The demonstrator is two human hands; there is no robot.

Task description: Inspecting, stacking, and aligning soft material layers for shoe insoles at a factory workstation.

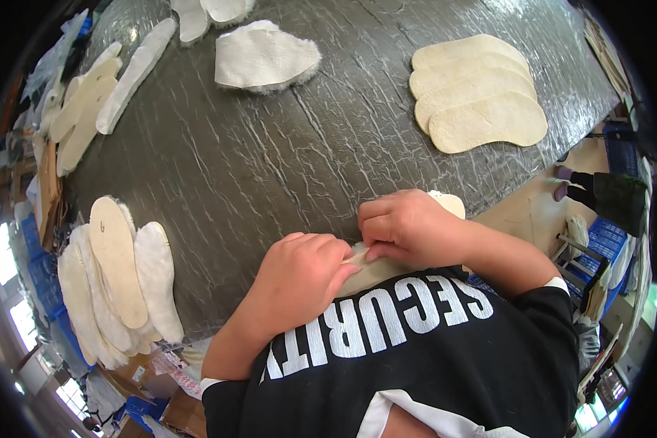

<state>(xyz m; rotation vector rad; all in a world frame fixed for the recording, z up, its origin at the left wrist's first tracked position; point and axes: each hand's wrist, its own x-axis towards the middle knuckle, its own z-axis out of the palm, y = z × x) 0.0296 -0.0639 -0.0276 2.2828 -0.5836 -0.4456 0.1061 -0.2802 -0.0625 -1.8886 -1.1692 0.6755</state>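
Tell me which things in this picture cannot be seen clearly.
- Head view: the insole is mostly covered by the left hand and right hand.
- Head view: the lower insoles of the left stack are hidden under the top ones.
- Head view: the white pieces at the far side are cut by the top edge.

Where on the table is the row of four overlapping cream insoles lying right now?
In the head view, the four overlapping cream insoles lie at the far right of the dark table, beyond the right hand and right of the fuzzy white piece.
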